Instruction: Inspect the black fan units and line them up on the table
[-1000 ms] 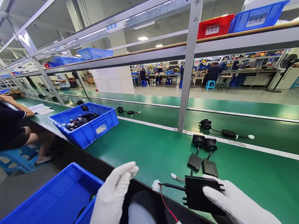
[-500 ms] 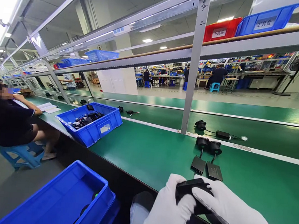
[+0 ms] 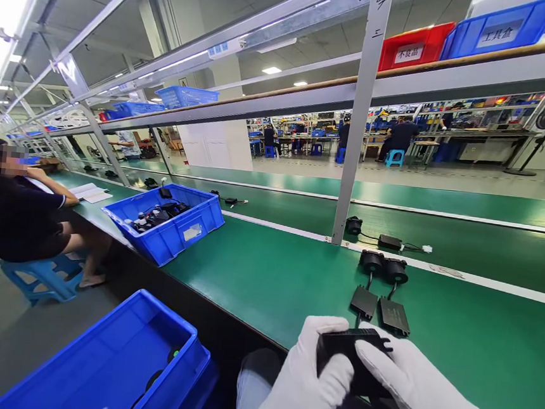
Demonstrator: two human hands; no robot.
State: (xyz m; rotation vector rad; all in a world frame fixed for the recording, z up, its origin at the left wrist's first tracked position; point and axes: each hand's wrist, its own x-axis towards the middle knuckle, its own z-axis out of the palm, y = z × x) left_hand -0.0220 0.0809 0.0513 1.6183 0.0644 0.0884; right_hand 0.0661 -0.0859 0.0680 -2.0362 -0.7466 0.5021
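Since a second ago the gloved left hand (image 3: 307, 379) has closed in to join the right hand (image 3: 420, 396), both now clasping the black driver box (image 3: 343, 351) between them at the conveyor's (image 3: 257, 273) near edge, just short of two paired lamp units (image 3: 382, 287).

My white gloves (image 3: 314, 380) look like soft knit cloth, the black box (image 3: 345, 351) I'm holding is matt plastic, the green belt (image 3: 270, 281) is smooth with slight sheen, and the blue bin (image 3: 174, 234) is glossy plastic.
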